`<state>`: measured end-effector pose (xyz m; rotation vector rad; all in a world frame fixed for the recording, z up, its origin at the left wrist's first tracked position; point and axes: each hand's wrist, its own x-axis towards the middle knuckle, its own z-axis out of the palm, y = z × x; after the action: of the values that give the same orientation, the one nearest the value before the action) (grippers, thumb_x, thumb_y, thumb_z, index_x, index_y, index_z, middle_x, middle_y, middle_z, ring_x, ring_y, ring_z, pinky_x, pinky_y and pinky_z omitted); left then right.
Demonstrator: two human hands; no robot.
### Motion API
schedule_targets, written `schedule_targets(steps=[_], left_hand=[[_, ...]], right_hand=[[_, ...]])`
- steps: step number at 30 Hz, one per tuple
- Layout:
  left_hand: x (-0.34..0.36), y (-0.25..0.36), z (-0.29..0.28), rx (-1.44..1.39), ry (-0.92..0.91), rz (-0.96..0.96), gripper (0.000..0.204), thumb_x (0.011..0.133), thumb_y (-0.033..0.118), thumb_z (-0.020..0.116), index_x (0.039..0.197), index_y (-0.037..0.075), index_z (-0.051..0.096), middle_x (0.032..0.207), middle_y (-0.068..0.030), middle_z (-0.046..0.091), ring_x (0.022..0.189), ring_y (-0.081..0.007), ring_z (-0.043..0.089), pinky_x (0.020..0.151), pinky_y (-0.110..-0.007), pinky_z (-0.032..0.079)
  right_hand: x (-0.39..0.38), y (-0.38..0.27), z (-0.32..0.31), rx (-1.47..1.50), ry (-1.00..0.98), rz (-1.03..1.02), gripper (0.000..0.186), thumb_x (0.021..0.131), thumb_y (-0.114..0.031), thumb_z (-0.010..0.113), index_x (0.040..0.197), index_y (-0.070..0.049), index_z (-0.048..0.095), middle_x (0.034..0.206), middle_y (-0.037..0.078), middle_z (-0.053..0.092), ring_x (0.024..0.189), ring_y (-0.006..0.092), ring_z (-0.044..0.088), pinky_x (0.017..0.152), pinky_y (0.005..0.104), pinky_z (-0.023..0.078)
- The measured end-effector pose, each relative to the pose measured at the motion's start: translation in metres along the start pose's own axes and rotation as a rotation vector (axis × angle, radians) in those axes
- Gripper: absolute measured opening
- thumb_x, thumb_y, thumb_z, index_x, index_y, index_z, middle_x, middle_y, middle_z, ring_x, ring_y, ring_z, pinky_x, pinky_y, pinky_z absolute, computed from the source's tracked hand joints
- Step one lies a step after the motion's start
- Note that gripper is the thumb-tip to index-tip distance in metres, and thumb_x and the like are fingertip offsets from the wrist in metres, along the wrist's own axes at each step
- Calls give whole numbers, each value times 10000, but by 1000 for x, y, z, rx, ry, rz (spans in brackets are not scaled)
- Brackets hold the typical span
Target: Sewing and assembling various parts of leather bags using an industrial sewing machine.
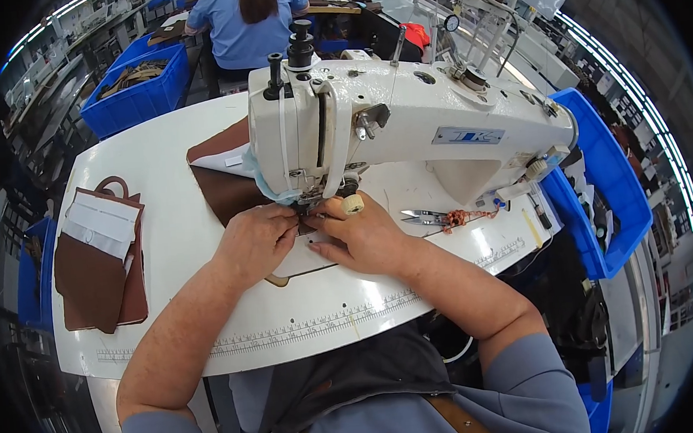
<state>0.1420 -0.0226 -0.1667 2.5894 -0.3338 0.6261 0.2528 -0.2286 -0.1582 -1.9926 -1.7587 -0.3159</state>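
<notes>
A white industrial sewing machine [388, 111] stands on the white table, its needle area right at my fingertips. Under its head lies a brown leather piece [230, 193] with a white lining, reaching out behind and to the left. My left hand [258, 242] is closed, its fingertips pinching the near edge of that piece left of the presser foot. Just right of the foot, my right hand [361, 235] has its fingers bent together at the same edge; the foot and fingers hide the exact grip. Thread snips [426, 217] with orange cord rest right of my right hand.
Stacked brown leather pieces [96, 271] with a white panel lie on the left of the table. A ruler strip [313, 323] runs along the front edge. Blue bins stand at the right [598, 177] and far left [139, 90]. A person in blue [246, 28] sits beyond the machine.
</notes>
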Motion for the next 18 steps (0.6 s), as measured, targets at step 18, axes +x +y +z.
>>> schedule_targets(steps=[18], left_hand=[[13, -43, 0, 133, -31, -156, 528, 785, 271, 811, 1241, 74, 632, 1290, -159, 541, 1229, -383, 487, 1034, -517, 370]], right_hand=[[-5, 2, 7, -28, 79, -33, 367, 856, -314, 729, 1116, -56, 727, 1096, 92, 644, 1077, 286, 553, 933, 422, 451]])
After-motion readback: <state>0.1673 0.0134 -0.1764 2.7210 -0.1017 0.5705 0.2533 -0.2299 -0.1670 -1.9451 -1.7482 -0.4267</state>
